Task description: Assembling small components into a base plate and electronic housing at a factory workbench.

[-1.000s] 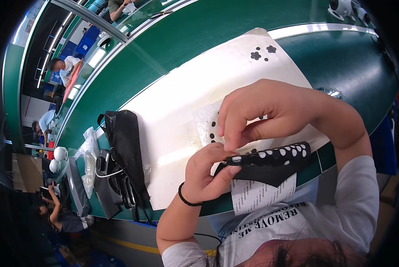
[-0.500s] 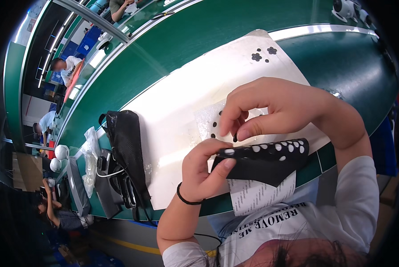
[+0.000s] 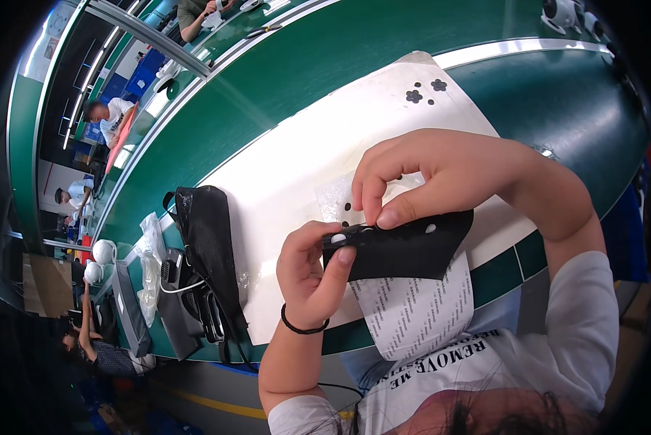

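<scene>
A black flexible sheet (image 3: pixel 405 254) with white round spots is held up in front of me, its top edge folded over. My left hand (image 3: pixel 307 272) pinches its left end between thumb and fingers, beside a white spot. At the top edge, my right hand (image 3: pixel 430 177) has thumb and index finger pressed together; the small black dot in their pinch is mostly hidden against the sheet. White printed paper (image 3: pixel 419 312) hangs below the sheet. Behind my hands lies a clear plastic bag (image 3: pixel 330 199) with several black dots at it.
A large white board (image 3: pixel 289 167) covers the green table; black flower-shaped pieces (image 3: pixel 414 96) lie at its far end. To the left stand a black bag (image 3: pixel 205 246), a plastic wrap (image 3: pixel 150 268) and a grey box (image 3: pixel 128 308). White devices (image 3: pixel 561 16) sit far right. Other people work beyond.
My right fingertips have come down with the small black dot onto the sheet's upper edge. The sheet has tilted and moved left, so fewer white spots show. More of the printed paper is visible.
</scene>
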A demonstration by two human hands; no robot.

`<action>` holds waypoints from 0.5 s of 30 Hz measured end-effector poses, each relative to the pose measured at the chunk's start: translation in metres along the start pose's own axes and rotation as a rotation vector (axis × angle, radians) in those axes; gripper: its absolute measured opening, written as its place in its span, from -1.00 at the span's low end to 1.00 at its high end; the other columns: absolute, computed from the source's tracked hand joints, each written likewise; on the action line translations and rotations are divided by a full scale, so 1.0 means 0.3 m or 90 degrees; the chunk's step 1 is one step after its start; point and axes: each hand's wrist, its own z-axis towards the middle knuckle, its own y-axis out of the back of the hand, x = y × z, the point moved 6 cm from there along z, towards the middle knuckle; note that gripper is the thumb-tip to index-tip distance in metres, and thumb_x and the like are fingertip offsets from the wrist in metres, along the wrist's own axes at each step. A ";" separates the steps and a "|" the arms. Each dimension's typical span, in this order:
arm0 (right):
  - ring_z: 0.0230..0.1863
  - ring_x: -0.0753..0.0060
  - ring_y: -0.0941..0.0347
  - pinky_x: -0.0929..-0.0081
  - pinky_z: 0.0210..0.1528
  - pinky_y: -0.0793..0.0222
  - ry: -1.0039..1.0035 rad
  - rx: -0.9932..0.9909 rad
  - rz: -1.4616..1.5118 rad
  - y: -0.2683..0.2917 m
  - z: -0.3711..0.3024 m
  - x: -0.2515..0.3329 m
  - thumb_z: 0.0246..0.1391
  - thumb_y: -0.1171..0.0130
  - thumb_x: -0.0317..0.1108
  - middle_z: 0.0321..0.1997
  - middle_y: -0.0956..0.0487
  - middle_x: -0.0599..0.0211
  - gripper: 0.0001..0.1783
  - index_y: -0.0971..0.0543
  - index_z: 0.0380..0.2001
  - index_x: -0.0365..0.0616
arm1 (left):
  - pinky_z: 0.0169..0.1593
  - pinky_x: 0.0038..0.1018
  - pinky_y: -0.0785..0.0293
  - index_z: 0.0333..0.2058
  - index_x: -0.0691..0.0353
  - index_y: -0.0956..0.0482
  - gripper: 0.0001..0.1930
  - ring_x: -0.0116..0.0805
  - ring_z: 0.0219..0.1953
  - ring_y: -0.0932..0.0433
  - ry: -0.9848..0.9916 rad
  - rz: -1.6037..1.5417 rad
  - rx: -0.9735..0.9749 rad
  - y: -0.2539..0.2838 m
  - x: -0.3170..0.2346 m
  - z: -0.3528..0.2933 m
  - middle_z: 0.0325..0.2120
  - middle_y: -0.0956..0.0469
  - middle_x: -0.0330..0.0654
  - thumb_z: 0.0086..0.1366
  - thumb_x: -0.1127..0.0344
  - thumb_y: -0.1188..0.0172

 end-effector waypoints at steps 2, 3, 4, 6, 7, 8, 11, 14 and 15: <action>-0.33 0.57 -0.39 0.59 -0.32 -0.27 0.044 -0.008 -0.014 0.004 0.002 0.001 -0.12 -0.14 -0.25 -0.40 -0.51 0.39 -0.79 -0.54 -0.41 -0.12 | -0.19 -0.63 -0.29 -0.20 0.38 -0.31 -0.72 -0.50 -0.33 -0.38 -0.003 0.002 -0.003 -0.003 -0.001 0.002 -0.36 -0.39 -0.17 0.07 0.61 -0.06; -0.33 0.57 -0.39 0.59 -0.32 -0.27 0.044 -0.008 -0.014 0.006 0.001 0.007 -0.12 -0.14 -0.25 -0.40 -0.51 0.39 -0.79 -0.54 -0.41 -0.12 | -0.19 -0.63 -0.29 -0.20 0.39 -0.32 -0.72 -0.51 -0.33 -0.38 -0.005 0.005 -0.005 -0.004 -0.002 0.003 -0.36 -0.39 -0.17 0.07 0.61 -0.06; -0.39 0.59 -0.39 0.62 -0.40 -0.27 -0.014 -0.001 0.001 0.006 0.002 0.000 -0.11 -0.14 -0.26 -0.42 -0.52 0.39 -0.79 -0.55 -0.40 -0.13 | -0.19 -0.63 -0.29 -0.20 0.39 -0.32 -0.72 -0.51 -0.33 -0.38 -0.005 0.006 -0.006 -0.004 0.000 0.002 -0.36 -0.39 -0.17 0.07 0.61 -0.06; -0.45 0.61 -0.39 0.66 -0.48 -0.28 -0.071 0.008 0.017 0.006 0.002 -0.010 -0.11 -0.14 -0.26 -0.45 -0.53 0.39 -0.78 -0.56 -0.40 -0.14 | -0.21 -0.64 -0.29 -0.20 0.39 -0.32 -0.72 -0.51 -0.34 -0.38 -0.016 0.018 -0.016 0.001 0.000 0.001 -0.38 -0.39 -0.18 0.06 0.63 -0.06; -0.51 0.62 -0.39 0.67 -0.54 -0.26 -0.077 0.010 0.012 0.009 -0.001 -0.009 -0.11 -0.13 -0.26 -0.47 -0.53 0.39 -0.78 -0.57 -0.39 -0.14 | -0.21 -0.64 -0.29 -0.20 0.39 -0.32 -0.72 -0.51 -0.34 -0.38 -0.017 0.017 -0.015 -0.001 0.000 0.001 -0.38 -0.39 -0.18 0.06 0.63 -0.06; -0.56 0.63 -0.38 0.68 -0.60 -0.25 -0.083 0.013 0.007 0.011 -0.005 -0.009 -0.11 -0.13 -0.26 -0.50 -0.53 0.39 -0.77 -0.58 -0.38 -0.13 | -0.21 -0.64 -0.29 -0.21 0.39 -0.32 -0.72 -0.51 -0.34 -0.39 -0.019 0.020 -0.018 -0.001 0.001 0.001 -0.38 -0.39 -0.18 0.06 0.63 -0.07; -0.59 0.63 -0.36 0.68 -0.60 -0.25 -0.068 0.011 -0.009 0.015 -0.009 -0.001 -0.11 -0.13 -0.26 -0.53 -0.53 0.41 -0.77 -0.59 -0.37 -0.12 | -0.22 -0.65 -0.30 -0.21 0.39 -0.32 -0.72 -0.51 -0.35 -0.39 -0.021 0.026 -0.026 0.001 0.003 -0.003 -0.38 -0.39 -0.17 0.06 0.63 -0.07; -0.60 0.65 -0.35 0.70 -0.61 -0.23 -0.028 0.009 -0.007 0.016 -0.011 0.008 -0.11 -0.14 -0.26 -0.54 -0.52 0.42 -0.78 -0.59 -0.37 -0.10 | -0.23 -0.65 -0.30 -0.21 0.39 -0.32 -0.73 -0.51 -0.35 -0.39 -0.028 0.028 -0.031 -0.003 0.002 -0.003 -0.38 -0.39 -0.17 0.06 0.64 -0.06; -0.60 0.65 -0.35 0.70 -0.61 -0.23 -0.029 0.009 -0.007 0.015 -0.011 0.014 -0.11 -0.14 -0.26 -0.54 -0.52 0.42 -0.78 -0.59 -0.37 -0.10 | -0.23 -0.65 -0.30 -0.21 0.39 -0.32 -0.73 -0.51 -0.36 -0.39 -0.036 0.029 -0.032 -0.004 0.000 -0.003 -0.39 -0.39 -0.17 0.07 0.63 -0.06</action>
